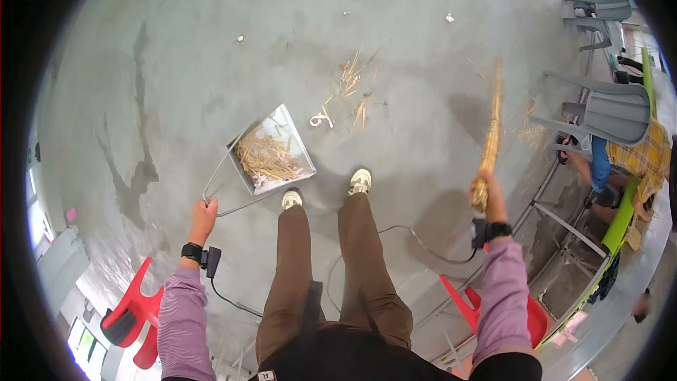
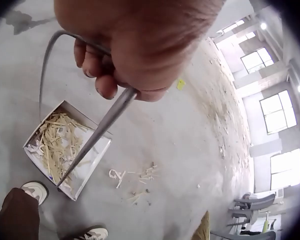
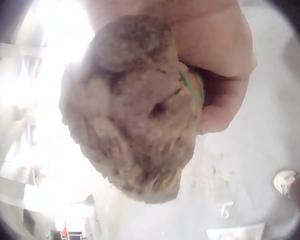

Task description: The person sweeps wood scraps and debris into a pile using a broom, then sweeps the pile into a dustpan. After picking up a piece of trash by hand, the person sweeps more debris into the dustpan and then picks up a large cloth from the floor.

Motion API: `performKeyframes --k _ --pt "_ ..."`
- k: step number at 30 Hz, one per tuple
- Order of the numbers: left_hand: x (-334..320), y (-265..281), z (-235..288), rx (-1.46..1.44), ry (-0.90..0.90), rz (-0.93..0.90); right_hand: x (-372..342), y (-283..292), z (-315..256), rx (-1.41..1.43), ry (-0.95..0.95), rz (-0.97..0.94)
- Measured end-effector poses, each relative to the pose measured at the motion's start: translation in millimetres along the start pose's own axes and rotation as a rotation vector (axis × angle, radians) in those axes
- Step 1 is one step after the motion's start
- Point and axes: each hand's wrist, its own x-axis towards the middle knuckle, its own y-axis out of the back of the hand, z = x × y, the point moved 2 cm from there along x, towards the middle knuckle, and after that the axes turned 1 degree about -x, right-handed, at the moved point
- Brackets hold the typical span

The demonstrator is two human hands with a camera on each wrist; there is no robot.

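My left hand (image 1: pixel 203 220) grips the grey metal handle (image 2: pixel 97 131) of a dustpan (image 1: pixel 300 142). The dustpan is a white, boxy scoop on the floor in front of my left shoe, with straw scraps (image 1: pixel 266 159) and pale bits heaped inside. Out to the right, my right hand (image 1: pixel 493 194) holds a straw broom (image 1: pixel 493 123) by its bound end, its long tip pointing forward. In the right wrist view the broom's blunt butt (image 3: pixel 135 110) fills the middle, with the fingers curled round it.
Loose straw (image 1: pixel 350 79) and a curled white scrap (image 1: pixel 321 120) lie on the floor ahead, with more straw (image 1: pixel 527 123) at the right. Grey chairs (image 1: pixel 606 109), a seated person and a table line the right side. Red stools (image 1: pixel 137 310) stand behind on both sides. A cable (image 1: pixel 430 250) hangs by my legs.
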Motion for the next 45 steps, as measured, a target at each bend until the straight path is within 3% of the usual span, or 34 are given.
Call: performKeyframes --k 3,7,10,12,14,19,22,29,32,34,36,40,43,45 --pt "-2 0 2 -0.045 0.025 -0.013 60 17 -39 -0.006 -0.057 0.007" --pt "-8 5 10 -0.017 0.062 -0.025 87 11 -30 -0.017 -0.254 -0.121" --pt "-14 7 20 -0.036 0.07 -0.023 61 0 28 -0.096 -0.173 -0.175" --pt "-15 9 22 -0.031 0.07 -0.007 31 -3 60 -0.295 -0.142 -0.213" --pt "-19 13 23 -0.018 0.058 0.01 -6 -10 77 -0.447 -0.183 -0.194" --pt "-24 19 37 -0.03 0.069 0.005 -90 -21 98 -0.664 -0.2 -0.356" --pt "-24 16 32 -0.08 0.075 0.023 -142 -42 83 -0.619 -0.246 -0.383" --pt "-21 15 24 -0.104 0.051 0.039 -189 -47 77 -0.464 -0.193 -0.262" --pt "-22 19 33 -0.073 0.046 0.047 -147 -65 62 -0.505 -0.028 -0.289" --pt "-22 23 40 -0.055 0.05 0.07 -102 -100 36 -0.575 0.087 -0.217" --pt "-20 22 35 -0.022 0.023 0.075 -49 -137 9 -0.569 0.163 -0.275" --pt "-16 20 33 -0.056 0.045 0.058 14 -214 -66 -0.623 0.196 -0.366" --pt "-10 18 28 -0.047 0.04 0.039 28 -240 -73 -0.685 0.11 -0.351" --pt "-18 19 28 -0.076 0.019 0.062 22 -219 -48 -0.824 0.19 -0.461"
